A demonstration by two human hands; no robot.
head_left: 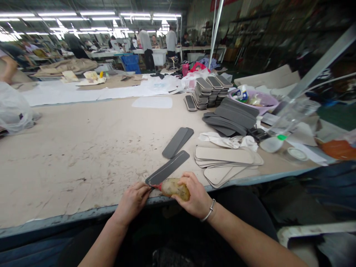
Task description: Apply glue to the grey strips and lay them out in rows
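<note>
Head: bottle [170, 187] in right hand [196, 196]

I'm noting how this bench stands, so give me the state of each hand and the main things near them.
Marked grey strip: pale line along its length
Squeeze bottle: tilted, red nozzle at that strip's near end
Right hand: closed around the bottle
Left hand: at the strip's near end
Two plain grey strips: overlapping
Beige strips: loosely stacked, edges uneven
Grey pieces by the basin: heaped, overlapping
Purple basin: open-topped, partly filled
</note>
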